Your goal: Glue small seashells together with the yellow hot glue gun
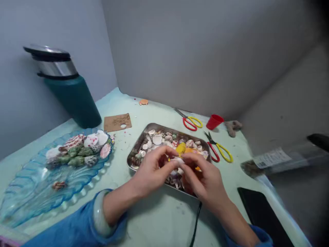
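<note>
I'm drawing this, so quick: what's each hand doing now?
Left hand: closed, fingertips pinching a small white piece.
Right hand: closed, fingertips on the same piece.

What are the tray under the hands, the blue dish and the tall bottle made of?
The tray: probably stainless steel; its thin grey walls have a soft shine.
The blue dish: glass or plastic, glossy; it is see-through with bright highlights, but I can't tell which.
The tall bottle: likely metal, coated matte teal below a silvery, reflective band.
</note>
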`<state>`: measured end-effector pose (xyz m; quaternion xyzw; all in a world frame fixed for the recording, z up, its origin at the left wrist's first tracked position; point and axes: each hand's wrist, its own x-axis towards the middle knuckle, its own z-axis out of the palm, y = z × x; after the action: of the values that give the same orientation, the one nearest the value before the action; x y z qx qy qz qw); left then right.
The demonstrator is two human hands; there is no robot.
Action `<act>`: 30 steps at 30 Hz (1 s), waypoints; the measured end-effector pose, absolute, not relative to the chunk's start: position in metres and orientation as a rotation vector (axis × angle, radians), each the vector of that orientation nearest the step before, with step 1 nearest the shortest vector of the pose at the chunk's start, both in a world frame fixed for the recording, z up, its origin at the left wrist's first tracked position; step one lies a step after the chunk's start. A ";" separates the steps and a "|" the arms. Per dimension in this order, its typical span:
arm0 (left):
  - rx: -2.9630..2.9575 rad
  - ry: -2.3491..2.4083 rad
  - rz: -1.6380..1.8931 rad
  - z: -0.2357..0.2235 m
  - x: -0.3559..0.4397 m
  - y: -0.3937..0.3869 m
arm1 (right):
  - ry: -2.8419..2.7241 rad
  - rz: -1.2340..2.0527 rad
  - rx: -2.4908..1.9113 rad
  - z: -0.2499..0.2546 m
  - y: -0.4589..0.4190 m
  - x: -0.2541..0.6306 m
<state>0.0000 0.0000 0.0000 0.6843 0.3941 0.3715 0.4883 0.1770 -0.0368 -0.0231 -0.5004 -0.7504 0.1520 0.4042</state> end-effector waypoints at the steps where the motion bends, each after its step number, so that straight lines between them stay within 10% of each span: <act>1: 1.658 0.956 0.905 0.000 0.000 0.000 | -1.896 0.377 -1.262 -0.023 -0.036 0.177; 30: 1.577 0.868 0.960 -0.005 0.001 0.002 | -1.907 0.369 -1.246 -0.020 -0.036 0.176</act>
<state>0.0006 0.0015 -0.0049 0.6588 0.3625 0.4010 0.5232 0.1755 -0.0359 -0.0202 -0.4935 -0.7556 0.1461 0.4051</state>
